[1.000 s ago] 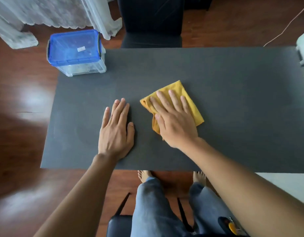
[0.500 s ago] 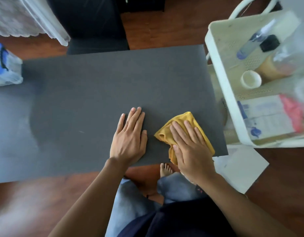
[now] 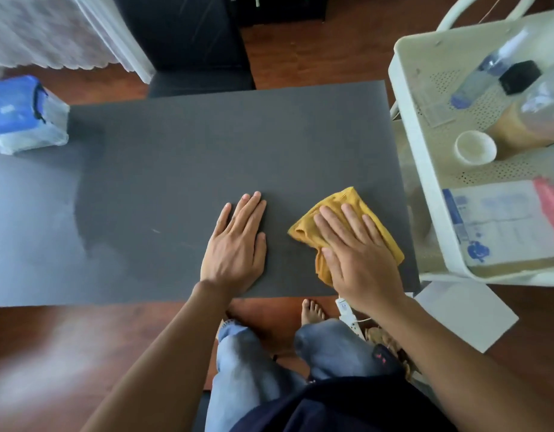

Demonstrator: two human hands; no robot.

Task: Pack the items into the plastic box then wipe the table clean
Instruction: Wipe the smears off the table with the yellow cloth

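Observation:
My right hand (image 3: 356,254) lies flat on a folded yellow cloth (image 3: 341,201), pressing it onto the dark grey table (image 3: 191,157) near the table's front right corner. My left hand (image 3: 238,244) rests palm down on the bare tabletop just left of the cloth, fingers together, holding nothing. The clear plastic box with its blue lid (image 3: 23,113) stands closed at the table's far left corner, partly cut off by the frame edge. A paler, damp-looking band covers the left part of the tabletop.
A white perforated cart (image 3: 425,182) stands against the table's right edge, carrying bottles, a small white cup (image 3: 475,146) and papers. A black chair (image 3: 200,67) stands behind the table. My knees and bare feet are under the front edge, beside a power strip (image 3: 347,313).
My right hand has slid the yellow cloth from the middle of the table toward the front right corner. My left hand moved right along with it. The view has swung right, bringing the cart in.

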